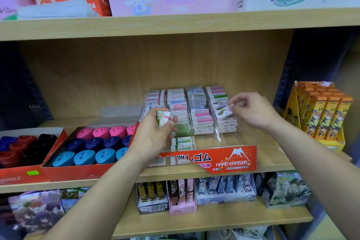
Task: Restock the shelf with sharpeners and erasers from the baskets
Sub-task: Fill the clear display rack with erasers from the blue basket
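Observation:
A clear acrylic eraser display (231, 138) with a red "HARD ERASER" front stands on the middle shelf (272, 163), holding rows of wrapped erasers. My left hand (153, 134) grips a small bundle of wrapped erasers (163, 118) over the display's left columns. My right hand (251, 111) pinches one white eraser with a green print (226, 112) above the rightmost column. Left of the display, red trays hold round sharpeners in pink, navy and blue (93, 146). No basket is in view.
A second red tray of dark sharpeners (23, 146) sits at the far left. An orange boxed display (321, 115) stands at the right. Boxes of stationery fill the upper shelf (175, 23) and packaged items the lower shelf (194, 218).

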